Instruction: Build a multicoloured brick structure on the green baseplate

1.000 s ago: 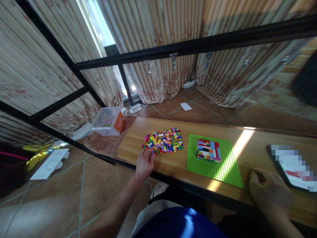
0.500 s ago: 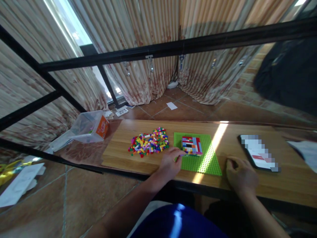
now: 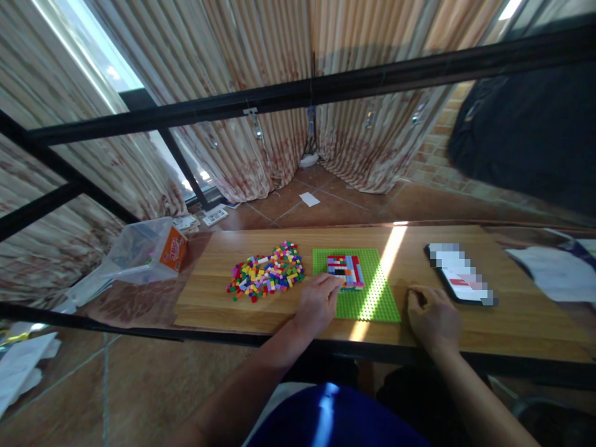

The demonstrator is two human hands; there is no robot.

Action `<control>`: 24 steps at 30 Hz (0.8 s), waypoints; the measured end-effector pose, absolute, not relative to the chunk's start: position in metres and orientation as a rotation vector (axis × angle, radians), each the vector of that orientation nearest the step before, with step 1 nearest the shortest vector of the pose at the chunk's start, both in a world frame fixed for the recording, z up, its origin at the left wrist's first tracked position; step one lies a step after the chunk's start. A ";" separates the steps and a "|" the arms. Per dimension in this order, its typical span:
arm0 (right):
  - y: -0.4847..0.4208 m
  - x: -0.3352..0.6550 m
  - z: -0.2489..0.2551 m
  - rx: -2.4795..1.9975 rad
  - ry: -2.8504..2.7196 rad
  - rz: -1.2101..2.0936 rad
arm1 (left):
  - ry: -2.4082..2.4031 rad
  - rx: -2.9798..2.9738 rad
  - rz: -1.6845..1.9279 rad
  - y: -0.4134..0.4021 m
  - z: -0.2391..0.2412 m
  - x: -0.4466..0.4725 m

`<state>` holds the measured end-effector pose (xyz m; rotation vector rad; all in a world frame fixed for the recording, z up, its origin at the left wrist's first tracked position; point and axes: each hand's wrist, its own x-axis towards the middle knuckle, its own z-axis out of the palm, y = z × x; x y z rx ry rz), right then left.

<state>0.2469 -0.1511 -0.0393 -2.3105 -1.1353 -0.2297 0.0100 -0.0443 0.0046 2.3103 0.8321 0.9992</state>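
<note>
A low block of multicoloured toy bricks [image 3: 350,268], with a dark patch in its middle, sits on a green studded baseplate [image 3: 348,306]. My left hand [image 3: 317,303] reaches over the plate's left side, its fingertips pinched together at the near left corner of the brick block. Whatever lies between those fingertips is hidden. To the right of the baseplate, my right hand [image 3: 434,318] rests on the table, loosely curled, with nothing visible in it. A heap of loose toy bricks [image 3: 267,273] in many colours lies left of my left hand.
The long wooden table [image 3: 218,313] carries a phone [image 3: 459,276] beyond my right hand and papers [image 3: 549,270] farther right. A clear plastic box [image 3: 139,251] with an orange label stands off the table's left end. A black metal bar [image 3: 279,99] crosses in front of the curtains.
The view has turned slightly, shifting the scene leftward. My left fingertips now cover more of the brick block's near left corner. My right hand keeps its place beside the baseplate.
</note>
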 end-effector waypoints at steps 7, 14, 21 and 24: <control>-0.152 0.246 -0.039 -2.302 -1.130 -0.236 | 0.865 2.402 0.915 -0.037 0.001 0.017; -0.151 0.247 -0.039 -2.302 -1.120 -0.226 | 0.910 2.428 0.897 -0.035 0.002 0.021; -0.151 0.245 -0.037 -2.309 -1.122 -0.228 | 0.937 2.482 0.923 -0.034 -0.002 0.021; -0.152 0.244 -0.036 -2.293 -1.123 -0.236 | 0.930 2.516 0.940 -0.034 -0.003 0.020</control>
